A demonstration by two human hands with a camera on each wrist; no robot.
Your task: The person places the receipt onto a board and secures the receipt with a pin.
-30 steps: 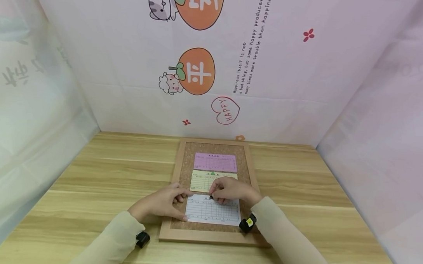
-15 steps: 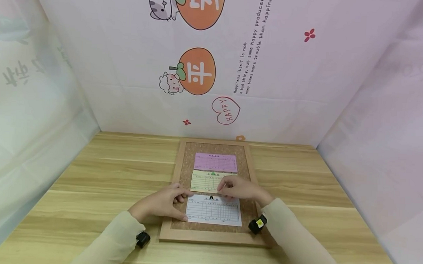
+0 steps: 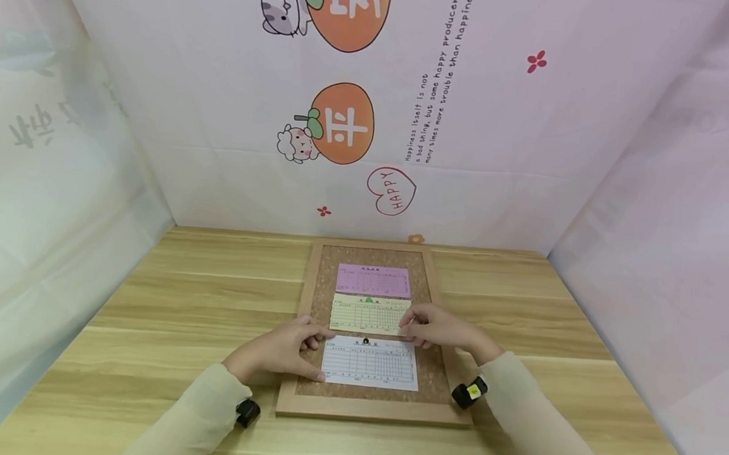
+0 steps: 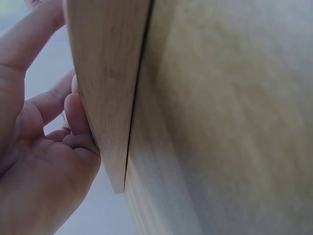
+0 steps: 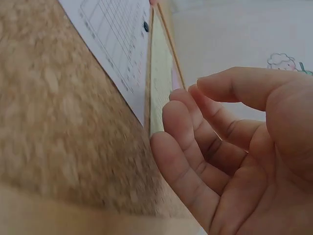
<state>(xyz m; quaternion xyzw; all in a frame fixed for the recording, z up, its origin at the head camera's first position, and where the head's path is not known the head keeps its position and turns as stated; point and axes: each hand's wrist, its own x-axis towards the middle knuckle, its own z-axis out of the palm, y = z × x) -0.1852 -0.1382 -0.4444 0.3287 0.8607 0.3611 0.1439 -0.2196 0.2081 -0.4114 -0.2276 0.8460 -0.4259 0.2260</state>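
Observation:
A white printed form (image 3: 368,369) lies on the lower part of a wood-framed cork board (image 3: 420,256). At its top middle sits a black push pin (image 3: 366,341), its head also showing in the right wrist view. My left hand (image 3: 278,350) rests at the form's left side, thumb on the lower corner and index fingertip by the upper one. Its other fingers bend beside the board's wooden edge (image 4: 105,73). My right hand (image 3: 438,328) hovers over the board's right side with loosely bent fingers, nothing between them. In the right wrist view its fingertips (image 5: 164,142) overlap the yellow form.
Above the white form lie a yellow form (image 3: 361,316) with a green pin (image 3: 369,299) and a pink form (image 3: 373,280). The board lies on a wooden table (image 3: 218,276), enclosed by printed cloth walls (image 3: 476,124).
My right hand has let go of the black push pin and moved right, uncovering the pin and more of the yellow and white forms. The left hand stays in place.

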